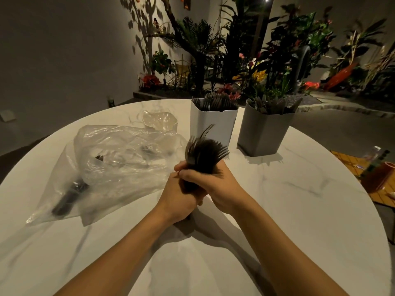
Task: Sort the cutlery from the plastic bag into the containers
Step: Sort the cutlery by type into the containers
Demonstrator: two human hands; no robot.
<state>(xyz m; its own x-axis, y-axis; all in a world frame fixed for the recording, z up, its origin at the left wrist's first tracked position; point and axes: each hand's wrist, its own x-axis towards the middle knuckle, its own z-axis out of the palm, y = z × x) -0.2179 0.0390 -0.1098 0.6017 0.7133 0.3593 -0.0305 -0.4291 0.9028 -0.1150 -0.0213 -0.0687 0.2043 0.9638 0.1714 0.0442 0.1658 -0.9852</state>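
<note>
Nearest me, two bare forearms reached out over the round, white marbled bench (277, 210). The left hand (178, 200) and the right hand (218, 184) met above the middle of it, both wrapped round one thick bundle of black forks (205, 151). The left hand held the handles low down. The right hand held just above it, its fingers (186, 173) curled tight across the bundle. The tines fanned up and away out of the two fists, and one fork stood taller than the rest. The bundle was blurred, so I could not count the forks.

To the left of the hands the clear plastic bag (119, 165) lay crumpled and flat on the bench. A few black pieces (68, 198) showed through its near corner, and a few more lay deeper in the folds. Just beyond the bag sat a crumpled clear plastic cup (160, 120); I could not tell if it held anything.

Further back stood two upright containers, near each other but apart. The white container (213, 124), straight beyond the forks, was packed with dark cutlery standing on end, rounded tops showing at the rim. The grey container (265, 131), to its right, was crowded with dark pieces (271, 105) whose pointed ends stuck out at angles.

At the right edge an orange mat (382, 197) carried some small objects. Behind everything, plants and flowers (245, 60) stood against the wall.
</note>
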